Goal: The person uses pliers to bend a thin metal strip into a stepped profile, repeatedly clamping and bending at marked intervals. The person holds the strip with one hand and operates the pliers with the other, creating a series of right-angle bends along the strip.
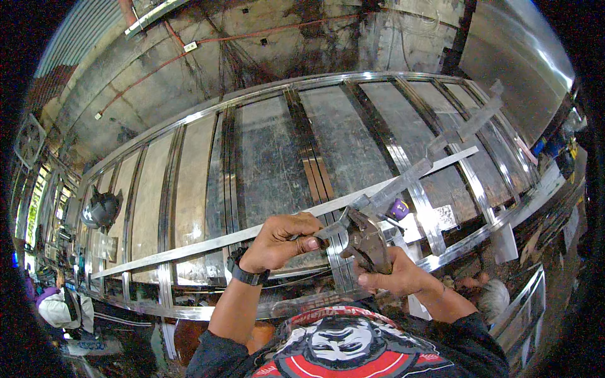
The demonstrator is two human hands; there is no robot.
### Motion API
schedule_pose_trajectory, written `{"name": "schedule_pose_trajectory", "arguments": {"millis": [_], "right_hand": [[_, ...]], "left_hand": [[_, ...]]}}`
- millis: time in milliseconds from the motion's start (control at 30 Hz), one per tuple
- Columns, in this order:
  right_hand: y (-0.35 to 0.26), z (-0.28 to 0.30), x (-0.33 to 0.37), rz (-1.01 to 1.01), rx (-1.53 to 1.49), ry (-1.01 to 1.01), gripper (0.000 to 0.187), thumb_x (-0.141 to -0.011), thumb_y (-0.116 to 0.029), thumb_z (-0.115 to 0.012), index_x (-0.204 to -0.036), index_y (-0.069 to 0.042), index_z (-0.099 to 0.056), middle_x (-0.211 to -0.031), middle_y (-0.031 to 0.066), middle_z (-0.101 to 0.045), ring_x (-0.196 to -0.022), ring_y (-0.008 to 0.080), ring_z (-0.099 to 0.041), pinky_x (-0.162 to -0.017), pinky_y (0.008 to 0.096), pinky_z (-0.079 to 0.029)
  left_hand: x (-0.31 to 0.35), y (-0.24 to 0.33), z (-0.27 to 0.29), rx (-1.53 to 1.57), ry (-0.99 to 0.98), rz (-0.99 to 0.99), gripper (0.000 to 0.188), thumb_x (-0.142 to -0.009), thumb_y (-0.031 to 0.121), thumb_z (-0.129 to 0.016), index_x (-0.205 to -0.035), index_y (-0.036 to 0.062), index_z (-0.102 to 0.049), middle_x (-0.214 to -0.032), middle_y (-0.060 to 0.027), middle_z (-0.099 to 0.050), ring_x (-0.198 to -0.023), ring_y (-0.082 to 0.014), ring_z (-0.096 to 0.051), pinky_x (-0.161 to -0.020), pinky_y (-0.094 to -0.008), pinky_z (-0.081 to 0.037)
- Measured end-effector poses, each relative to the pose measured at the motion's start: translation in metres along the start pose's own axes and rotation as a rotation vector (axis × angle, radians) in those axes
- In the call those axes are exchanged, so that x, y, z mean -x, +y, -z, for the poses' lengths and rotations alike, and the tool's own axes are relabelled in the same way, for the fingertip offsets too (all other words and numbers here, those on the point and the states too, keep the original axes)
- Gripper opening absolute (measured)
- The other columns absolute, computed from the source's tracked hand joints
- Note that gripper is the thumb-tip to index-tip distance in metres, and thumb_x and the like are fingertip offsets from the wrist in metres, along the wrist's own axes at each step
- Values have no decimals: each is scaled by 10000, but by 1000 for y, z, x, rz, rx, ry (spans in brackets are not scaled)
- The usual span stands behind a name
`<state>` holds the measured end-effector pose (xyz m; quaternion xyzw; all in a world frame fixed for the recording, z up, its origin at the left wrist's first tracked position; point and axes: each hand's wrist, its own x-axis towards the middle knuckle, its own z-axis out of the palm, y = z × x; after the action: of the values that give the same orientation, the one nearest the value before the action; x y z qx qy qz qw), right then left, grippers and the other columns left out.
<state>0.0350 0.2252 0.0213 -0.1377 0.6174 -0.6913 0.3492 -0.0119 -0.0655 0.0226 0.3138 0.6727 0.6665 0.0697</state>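
My left hand (pixel 283 238) pinches the near end of a thin grey metal strip (pixel 409 179) between thumb and fingers. The strip slants away to the far right, with several kinks along its length. In my right hand (pixel 396 272) is a worn, dark brown metal tool (pixel 368 242) with a jaw-like head, its exact kind unclear. The tool's head meets the strip just right of my left hand; whether it grips the strip cannot be made out. Beneath both hands, a long flat metal bar (pixel 189 245) lies diagonally across a shiny metal frame (pixel 304 151).
The frame has several crossbars over dark sheet panels. On its right part lie a purple round object (pixel 398 209) and white paper (pixel 413 228). A dark helmet-like mask (pixel 101 208) rests at the left. A stained wall (pixel 302 50) stands behind.
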Motion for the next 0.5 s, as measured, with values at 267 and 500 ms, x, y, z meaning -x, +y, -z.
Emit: {"name": "schedule_pose_trajectory", "arguments": {"millis": [267,500], "right_hand": [[-6,-10,3,13,30,-78,244,-936,-213,-772,-1067,-52,-644,-829,6,-644,-695,88,-588,-623,276,-490],[-1,-14,-3,39,-124,-97,245,-929,-199,-775,-1064,-41,-645,-831,12,-637,-696,102,-604,-620,281,-502]], "left_hand": [[1,0,5,34,-48,-71,255,-872,182,-794,-924,-50,-702,-910,-113,-706,-914,-256,-628,-911,-433,-463],[2,-4,2,108,-3,5,280,-869,174,-799,-990,-66,-718,-938,-125,-706,-958,-236,-619,-915,-416,-469]]}}
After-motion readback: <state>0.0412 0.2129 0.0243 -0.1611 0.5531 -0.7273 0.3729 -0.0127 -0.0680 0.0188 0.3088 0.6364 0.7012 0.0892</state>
